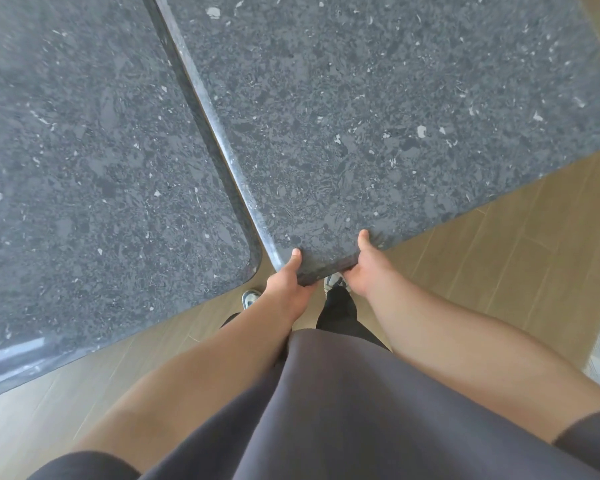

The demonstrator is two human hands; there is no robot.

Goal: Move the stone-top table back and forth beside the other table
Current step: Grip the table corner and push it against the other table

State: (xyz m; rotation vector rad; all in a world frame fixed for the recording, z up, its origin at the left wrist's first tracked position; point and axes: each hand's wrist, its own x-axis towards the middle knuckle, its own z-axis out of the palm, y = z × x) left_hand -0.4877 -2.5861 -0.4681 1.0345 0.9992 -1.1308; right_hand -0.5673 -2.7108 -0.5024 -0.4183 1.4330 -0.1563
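Now left hand and right hand both grip stone-top table near edge, thumbs on top; push level, keep seam beside other table parallel, feet clear.

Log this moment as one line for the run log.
left hand grips table corner | right hand grips same edge | other table alongside, narrow gap

Clearances around the near corner. The stone-top table and the other table lie edge to edge, separated only by a narrow dark seam too tight for a hand. Open wooden floor runs along the near edges of both tops. The left hand and right hand occupy the corner edge; two shoes stand on the floor directly below, narrowing the passage there.
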